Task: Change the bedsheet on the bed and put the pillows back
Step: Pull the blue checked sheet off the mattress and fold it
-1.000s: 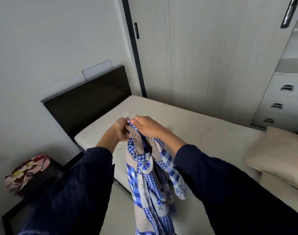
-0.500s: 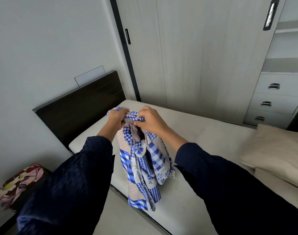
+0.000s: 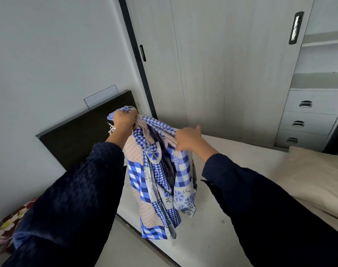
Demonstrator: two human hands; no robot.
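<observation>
A blue-and-white checked bedsheet (image 3: 156, 182) with flower patches hangs bunched in the air above the bare mattress (image 3: 239, 151). My left hand (image 3: 125, 119) grips its top edge, raised in front of the dark headboard (image 3: 83, 135). My right hand (image 3: 187, 139) holds the same edge a little lower and to the right, thumb sticking up. The sheet's lower end dangles near the mattress's near edge. A beige pillow (image 3: 314, 176) lies on the bed at the right.
A light wardrobe (image 3: 222, 70) with a black-framed door stands behind the bed. Drawers (image 3: 308, 120) and open shelves sit at the right. A floral cloth bundle (image 3: 8, 228) lies at the lower left beside the bed. The white wall fills the left.
Both hands have lifted the sheet higher and drawn apart, the left going up and left, the right going right. The sheet's top edge is now stretched between them.
</observation>
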